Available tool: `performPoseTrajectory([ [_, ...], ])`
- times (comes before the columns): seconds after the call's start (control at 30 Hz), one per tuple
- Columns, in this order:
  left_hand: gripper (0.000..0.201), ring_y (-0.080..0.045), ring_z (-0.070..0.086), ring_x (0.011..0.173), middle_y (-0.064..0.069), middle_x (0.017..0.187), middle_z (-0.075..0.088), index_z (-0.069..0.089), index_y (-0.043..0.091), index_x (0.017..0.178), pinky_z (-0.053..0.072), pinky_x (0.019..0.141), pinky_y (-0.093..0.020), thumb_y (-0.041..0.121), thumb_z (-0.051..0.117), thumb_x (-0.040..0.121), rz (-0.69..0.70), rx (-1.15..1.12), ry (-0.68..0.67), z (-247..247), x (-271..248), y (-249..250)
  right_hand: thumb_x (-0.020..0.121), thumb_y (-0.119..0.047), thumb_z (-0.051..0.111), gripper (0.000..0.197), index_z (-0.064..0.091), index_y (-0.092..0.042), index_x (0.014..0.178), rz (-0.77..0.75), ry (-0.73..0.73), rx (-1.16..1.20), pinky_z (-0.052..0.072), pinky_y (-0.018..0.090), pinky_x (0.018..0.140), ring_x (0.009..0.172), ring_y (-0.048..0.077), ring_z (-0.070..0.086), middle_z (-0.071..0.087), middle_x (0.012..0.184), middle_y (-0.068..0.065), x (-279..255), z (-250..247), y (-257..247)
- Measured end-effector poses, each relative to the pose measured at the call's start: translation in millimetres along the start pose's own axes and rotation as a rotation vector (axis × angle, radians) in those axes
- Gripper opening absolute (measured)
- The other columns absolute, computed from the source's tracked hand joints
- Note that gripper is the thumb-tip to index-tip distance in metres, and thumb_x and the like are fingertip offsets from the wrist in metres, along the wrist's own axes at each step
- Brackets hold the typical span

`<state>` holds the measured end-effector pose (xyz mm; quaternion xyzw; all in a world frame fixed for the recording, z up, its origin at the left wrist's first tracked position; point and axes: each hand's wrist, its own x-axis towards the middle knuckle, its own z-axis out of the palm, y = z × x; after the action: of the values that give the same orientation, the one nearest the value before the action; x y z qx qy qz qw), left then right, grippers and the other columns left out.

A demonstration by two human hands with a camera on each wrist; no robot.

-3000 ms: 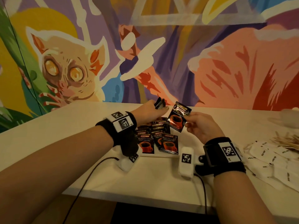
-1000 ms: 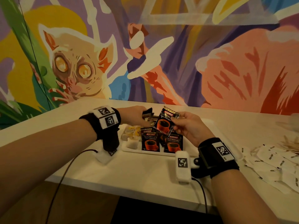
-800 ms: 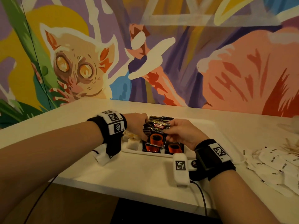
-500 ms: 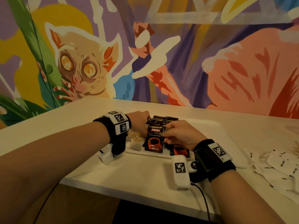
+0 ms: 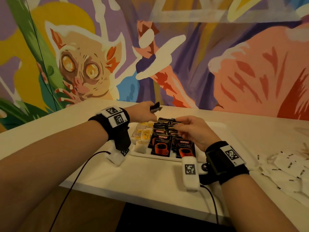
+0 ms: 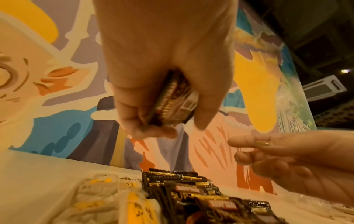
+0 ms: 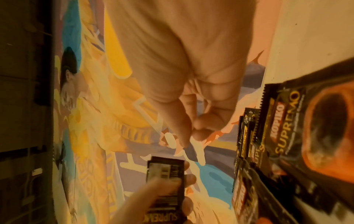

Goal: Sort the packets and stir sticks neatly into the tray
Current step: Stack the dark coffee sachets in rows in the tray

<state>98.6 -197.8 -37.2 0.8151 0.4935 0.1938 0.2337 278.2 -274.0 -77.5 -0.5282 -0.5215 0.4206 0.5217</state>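
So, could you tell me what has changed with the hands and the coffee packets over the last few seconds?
The right hand set its coffee packet down among the rows in the tray, let go and now hovers empty above them. The left hand lifted slightly and still grips its small stack of packets. The white sachets on the table stayed put.

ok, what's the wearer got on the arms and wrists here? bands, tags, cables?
Bare forearms, no sleeves. Each wrist carries a black band: the left band has two white square-code tags, the right band has one. A white camera pod with a code tag hangs under each, left pod and right pod, each trailing a thin black cable.
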Motion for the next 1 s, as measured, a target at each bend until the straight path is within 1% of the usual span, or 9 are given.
performPoseTrajectory([
  [0.1,0.019,-0.018,0.064,0.056,-0.013,0.086,0.061,0.051,0.001,0.108,0.056,0.055,-0.029,0.010,0.041,0.094,-0.083,-0.602,-0.049,-3.5,-11.0,10.8,0.087,0.002,0.059,0.020,0.062,-0.005,0.105,-0.029,0.046,0.125,0.047,0.018,0.054,0.062,0.012,0.055,0.059,0.078,0.005,-1.2,-2.0,-3.1],
  [0.2,0.026,-0.028,0.070,0.072,-0.023,0.093,0.068,0.052,-0.006,0.113,0.059,0.069,-0.035,0.004,0.035,0.095,-0.059,-0.904,-0.155,-3.2,-18.2,15.9,0.090,0.000,0.055,0.013,0.062,-0.010,0.095,-0.067,0.025,0.228,0.048,0.015,0.050,0.060,0.011,0.056,0.060,0.081,0.007,-4.4,-1.9,-6.3],
  [0.27,0.022,-0.028,0.070,0.082,-0.023,0.101,0.068,0.053,-0.003,0.114,0.059,0.074,-0.037,0.002,0.042,0.095,-0.009,-0.900,-0.165,0.0,-20.5,20.8,0.091,-0.001,0.053,0.014,0.061,-0.011,0.095,-0.079,0.002,0.259,0.048,0.016,0.051,0.060,0.011,0.056,0.063,0.085,0.008,-7.4,-0.7,-7.6],
  [0.53,0.022,-0.012,0.066,0.080,-0.003,0.091,0.068,0.062,0.008,0.109,0.057,0.063,-0.022,0.011,0.065,0.087,0.130,-0.544,-0.022,18.4,-15.7,27.2,0.091,-0.002,0.053,0.013,0.059,-0.006,0.102,-0.164,0.036,0.312,0.050,0.017,0.052,0.057,0.009,0.060,0.063,0.086,0.006,-6.9,-4.4,-6.1],
  [0.63,0.028,-0.014,0.064,0.083,-0.005,0.095,0.064,0.060,0.009,0.105,0.059,0.073,-0.030,0.032,0.059,0.090,0.106,-0.544,0.030,23.9,-12.7,28.0,0.088,0.008,0.052,0.018,0.062,-0.006,0.088,-0.223,0.103,0.411,0.057,0.019,0.065,0.076,0.016,0.069,0.065,0.096,0.013,-6.3,-11.4,-7.3],
  [0.73,0.045,-0.014,0.058,0.078,-0.007,0.095,0.057,0.056,0.006,0.107,0.059,0.076,-0.032,0.048,0.049,0.092,-0.037,-0.757,0.084,25.6,-8.1,29.3,0.083,0.019,0.041,0.042,0.072,-0.007,0.069,-0.283,0.162,0.410,0.056,0.022,0.073,0.098,0.030,0.064,0.065,0.101,0.019,-3.3,-19.3,-8.7],
  [0.8,0.038,-0.014,0.060,0.077,-0.009,0.091,0.060,0.058,0.002,0.107,0.059,0.075,-0.030,0.037,0.056,0.092,-0.051,-0.856,0.045,27.3,-8.1,31.4,0.075,0.020,0.034,0.040,0.069,0.003,0.066,-0.290,0.115,0.400,0.056,0.022,0.070,0.092,0.028,0.062,0.065,0.089,0.018,-4.1,-19.6,-8.5],
  [0.87,0.018,-0.012,0.064,0.076,-0.008,0.087,0.063,0.060,0.001,0.102,0.058,0.069,-0.024,0.013,0.062,0.089,0.012,-0.851,0.025,31.3,-9.6,35.5,0.070,0.009,0.042,0.027,0.065,0.008,0.084,-0.285,0.090,0.349,0.055,0.026,0.076,0.090,0.026,0.060,0.062,0.093,0.019,-6.3,-19.1,-8.9],
  [1.0,0.023,-0.016,0.065,0.083,-0.008,0.090,0.065,0.061,0.004,0.104,0.057,0.071,-0.024,0.000,0.066,0.082,0.114,-0.800,0.053,37.0,-6.7,41.6,0.086,0.000,0.057,0.028,0.059,0.001,0.113,-0.194,0.186,0.331,0.054,0.029,0.071,0.092,0.028,0.064,0.061,0.112,0.020,-5.6,-24.5,-9.9],
])
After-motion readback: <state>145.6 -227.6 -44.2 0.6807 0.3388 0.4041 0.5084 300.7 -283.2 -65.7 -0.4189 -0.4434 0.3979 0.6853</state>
